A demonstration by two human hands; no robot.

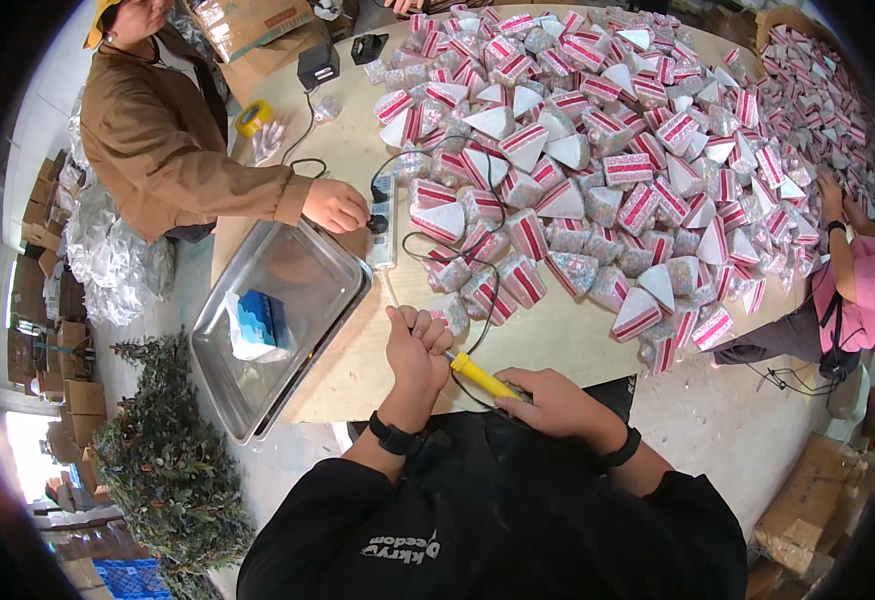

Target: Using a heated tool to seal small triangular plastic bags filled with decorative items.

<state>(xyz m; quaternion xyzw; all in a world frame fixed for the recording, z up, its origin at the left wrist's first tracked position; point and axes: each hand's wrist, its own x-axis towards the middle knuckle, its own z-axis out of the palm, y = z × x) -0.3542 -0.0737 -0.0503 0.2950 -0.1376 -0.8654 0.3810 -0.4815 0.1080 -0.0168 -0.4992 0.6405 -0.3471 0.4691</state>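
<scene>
My right hand [558,402] is closed round the yellow handle of a soldering iron [486,378]. The iron's metal front end points up and left toward my left hand [418,350], which is closed in front of my body at the table's near edge. A thin pale stick-like piece [390,291] shows just above the left fist; whether the fist holds it or the iron's front end, I cannot make out. Just beyond my hands lie clear-wrapped cake-slice-shaped pieces [528,280], white with pink-red stripes, in a large heap.
Left of my hands, a metal tray [220,375] holds a blue-and-white tissue pack [258,322]. A power strip [382,225] with black cords lies beyond it, near a co-worker's hand [336,206]. Yellow tape [254,118] sits farther back. Another person in pink [866,290] works at right.
</scene>
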